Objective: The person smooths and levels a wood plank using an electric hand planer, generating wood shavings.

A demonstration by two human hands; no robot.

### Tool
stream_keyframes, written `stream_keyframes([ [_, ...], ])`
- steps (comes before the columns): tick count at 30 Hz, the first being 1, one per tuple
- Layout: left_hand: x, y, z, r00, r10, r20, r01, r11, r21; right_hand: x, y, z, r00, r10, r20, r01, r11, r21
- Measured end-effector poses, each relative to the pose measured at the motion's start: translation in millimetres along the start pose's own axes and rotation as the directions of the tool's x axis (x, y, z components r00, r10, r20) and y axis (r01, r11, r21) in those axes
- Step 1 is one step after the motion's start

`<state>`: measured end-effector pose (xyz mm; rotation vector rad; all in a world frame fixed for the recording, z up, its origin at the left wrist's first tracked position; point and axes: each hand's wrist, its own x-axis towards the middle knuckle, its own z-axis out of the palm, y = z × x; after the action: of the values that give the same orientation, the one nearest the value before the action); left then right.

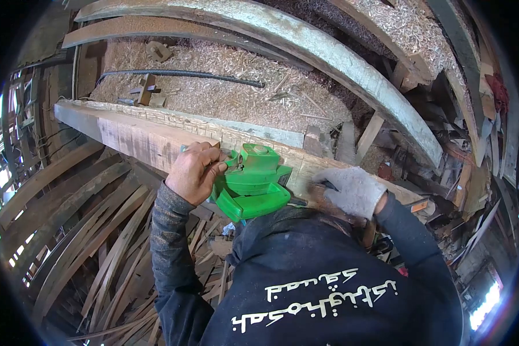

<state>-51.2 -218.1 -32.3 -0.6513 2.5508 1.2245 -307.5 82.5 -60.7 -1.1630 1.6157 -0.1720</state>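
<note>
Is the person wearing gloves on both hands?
No: only the right hand wears a grey knitted glove, while the bare left hand grips the green plastic power tool.

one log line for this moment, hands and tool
left hand: bare, gripping green power tool | right hand: gloved, pressed on wooden beam | tool: on beam | around: wood shavings

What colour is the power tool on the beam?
Bright green, power tool, clearest in the head view.
</note>
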Motion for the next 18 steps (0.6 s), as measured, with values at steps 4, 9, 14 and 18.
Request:
stream_keyframes([
  [4,-2,3,1,1.000,-0.029,0.004,0.029,0.999,-0.018,-7,-21,-13,0.998,-0.040,0.056,0.034,0.995,0.097],
  [9,0,2,0,0.999,-0.033,0.017,0.033,0.999,-0.026,-3,-38,-22,0.918,0.178,0.354,-0.258,0.946,0.195],
  [14,1,1,-2,1.000,0.001,0.020,0.000,1.000,-0.024,0,-9,37,0.985,0.090,-0.145,-0.020,0.905,0.424],
  [18,1,-1,-1,0.999,-0.014,0.030,0.015,0.999,-0.035,1,-9,38,0.886,-0.117,-0.449,0.161,0.985,0.062],
])
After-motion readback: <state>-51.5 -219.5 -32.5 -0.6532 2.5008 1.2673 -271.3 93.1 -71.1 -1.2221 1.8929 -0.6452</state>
